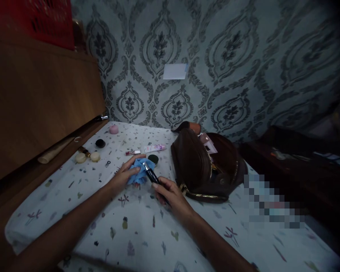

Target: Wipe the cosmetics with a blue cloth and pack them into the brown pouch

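My left hand (127, 175) is closed around a crumpled blue cloth (138, 177). In my right hand (171, 194) is a black makeup brush (151, 175) with a silver collar, gripped along its handle. The collar end of the brush points up and left against the cloth, and its bristles are hidden there. Just behind the cloth lies a round dark green lid or jar (153, 159). A white and purple tube (154, 148) and a small reddish bottle with a clear part (133, 152) lie beyond my hands.
A brown bag (191, 162) with its zip undone stands right of my hands, with pink items inside. Two cream-coloured jars (95, 156), a black round item (100, 143) and a pink pot (113, 129) sit at the left. A wooden cabinet (42, 98) borders the patterned cloth surface (141, 230).
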{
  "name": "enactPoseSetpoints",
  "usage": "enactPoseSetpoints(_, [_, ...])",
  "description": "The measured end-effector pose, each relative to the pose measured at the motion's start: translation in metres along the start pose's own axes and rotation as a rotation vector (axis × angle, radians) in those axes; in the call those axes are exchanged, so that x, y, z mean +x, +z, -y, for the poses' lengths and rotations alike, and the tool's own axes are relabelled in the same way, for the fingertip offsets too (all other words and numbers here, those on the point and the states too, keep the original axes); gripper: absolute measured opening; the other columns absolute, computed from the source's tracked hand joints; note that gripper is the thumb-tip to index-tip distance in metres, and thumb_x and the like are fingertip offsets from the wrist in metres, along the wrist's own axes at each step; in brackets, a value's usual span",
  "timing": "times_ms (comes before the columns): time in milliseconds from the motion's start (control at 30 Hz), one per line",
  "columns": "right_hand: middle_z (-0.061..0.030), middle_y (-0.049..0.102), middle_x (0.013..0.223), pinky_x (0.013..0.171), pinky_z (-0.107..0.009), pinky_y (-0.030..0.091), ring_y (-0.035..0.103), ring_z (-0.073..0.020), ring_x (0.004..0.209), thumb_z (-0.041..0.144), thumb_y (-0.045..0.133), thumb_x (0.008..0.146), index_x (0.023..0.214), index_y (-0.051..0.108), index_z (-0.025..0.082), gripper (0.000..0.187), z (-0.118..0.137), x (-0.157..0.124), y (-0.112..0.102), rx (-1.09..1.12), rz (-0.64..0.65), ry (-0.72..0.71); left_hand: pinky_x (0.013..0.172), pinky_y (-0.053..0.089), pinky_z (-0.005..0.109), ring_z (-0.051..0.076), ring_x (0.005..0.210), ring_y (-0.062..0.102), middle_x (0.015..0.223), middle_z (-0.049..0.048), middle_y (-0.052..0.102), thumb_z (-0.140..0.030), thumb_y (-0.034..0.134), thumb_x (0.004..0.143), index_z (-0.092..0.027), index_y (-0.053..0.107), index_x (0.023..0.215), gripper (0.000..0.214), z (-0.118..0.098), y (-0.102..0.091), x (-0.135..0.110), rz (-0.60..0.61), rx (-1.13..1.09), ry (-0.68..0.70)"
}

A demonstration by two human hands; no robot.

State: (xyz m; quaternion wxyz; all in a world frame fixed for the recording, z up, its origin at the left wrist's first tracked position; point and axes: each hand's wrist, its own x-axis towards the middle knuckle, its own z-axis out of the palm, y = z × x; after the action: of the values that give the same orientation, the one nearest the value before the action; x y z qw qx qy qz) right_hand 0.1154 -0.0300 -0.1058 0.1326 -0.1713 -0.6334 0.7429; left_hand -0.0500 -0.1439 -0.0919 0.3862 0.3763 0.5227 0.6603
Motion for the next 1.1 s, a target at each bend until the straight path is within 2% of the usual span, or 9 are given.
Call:
enactPoseSetpoints(100, [0.008,0.041,0.05,0.043,-0.022,0.02,0.03,-0.0055,0.043,0.059,0.07,0.074,0.066,0.048,0.019,0.047,0.004,-0.002,0.0,-0.141,0.067,0.021,0.044,0.047,0.021,0.011,0.056,0.055,0.087,0.0009,0.06,-0.041,0.063,0.083,-0.024,0.055,0.131,0.051,-0.002,-0.002,-0.001,0.045,0.054,0.011])
enactPoseSetpoints(233, [0.0074,0.038,0.052,0.046,-0.024,0.018,0.029,-0.007,0.047,0.065,0.063,0.076,0.066,0.05,0.018,0.049,0.006,-0.003,-0.003,-0.218,0.074,0.037,0.045,0.042,0.022,0.01,0.051,0.049,0.081,0.0015,0.06,-0.048,0.056,0.089,-0.018,0.064,0.113,0.039,0.001,-0.003,-0.001,0.085,0.363,0.022])
enactPoseSetpoints(400, [0.006,0.038,0.058,0.05,-0.024,0.024,0.033,-0.0091,0.054,0.054,0.06,0.081,0.067,0.05,0.018,0.039,0.0,0.0,-0.004,-0.288,0.049,-0.049,0.069,0.044,0.026,0.015,0.072,0.054,0.077,0.0013,0.058,-0.042,0.043,0.096,-0.016,0.063,0.091,0.034,-0.003,0.003,-0.002,0.047,0.717,0.249])
enactPoseSetpoints(600, [-0.0011,0.064,0.081,0.071,-0.028,0.042,0.057,-0.0178,0.077,0.033,0.061,0.081,0.088,0.065,0.018,0.016,-0.005,-0.003,-0.003,-0.683,-0.07,-0.289,0.069,0.039,0.027,0.015,0.07,0.05,0.073,-0.0006,0.053,-0.041,0.039,0.096,-0.017,0.057,0.082,0.033,-0.003,0.005,-0.001,0.018,0.744,0.218])
enactPoseSetpoints(733, [-0.0048,0.07,0.095,0.078,-0.031,0.045,0.063,-0.0214,0.086,0.027,0.066,0.078,0.102,0.066,0.021,0.025,-0.007,-0.005,-0.004,-0.809,-0.137,-0.378,0.069,0.038,0.027,0.015,0.071,0.049,0.072,-0.0016,0.05,-0.042,0.04,0.096,-0.019,0.053,0.077,0.033,0.003,0.003,0.001,-0.012,0.709,0.191])
enactPoseSetpoints(833, [-0.0008,0.066,0.08,0.066,-0.027,0.044,0.06,-0.018,0.071,0.029,0.069,0.075,0.11,0.063,0.02,0.036,-0.009,-0.004,-0.005,-0.801,-0.214,-0.355,0.066,0.037,0.027,0.016,0.069,0.047,0.07,-0.002,0.048,-0.044,0.04,0.095,-0.019,0.05,0.074,0.034,0.005,0.002,0.002,-0.033,0.715,0.176])
enactPoseSetpoints(933, [0.004,0.058,0.066,0.056,-0.023,0.038,0.053,-0.0137,0.059,0.032,0.067,0.076,0.097,0.063,0.02,0.024,-0.007,-0.003,-0.005,-0.719,-0.221,-0.301,0.067,0.037,0.028,0.016,0.07,0.047,0.071,-0.0015,0.047,-0.046,0.039,0.095,-0.019,0.051,0.076,0.035,0.004,0.003,0.002,-0.036,0.712,0.168])
enactPoseSetpoints(1000, [0.0041,0.056,0.063,0.054,-0.023,0.037,0.052,-0.0126,0.058,0.036,0.063,0.08,0.086,0.062,0.019,0.018,-0.005,-0.002,-0.005,-0.633,-0.175,-0.253,0.067,0.038,0.028,0.016,0.07,0.047,0.071,-0.0014,0.047,-0.045,0.039,0.095,-0.019,0.053,0.079,0.034,0.003,0.004,0.002,-0.033,0.705,0.167])
enactPoseSetpoints(1100, [0.0028,0.057,0.061,0.052,-0.023,0.038,0.053,-0.0114,0.053,0.049,0.058,0.084,0.078,0.059,0.018,0.032,-0.003,0.0,-0.005,-0.434,-0.038,-0.113,0.069,0.038,0.027,0.017,0.072,0.048,0.073,-0.0007,0.05,-0.045,0.039,0.095,-0.018,0.054,0.082,0.033,0.001,0.005,0.001,-0.023,0.687,0.17])
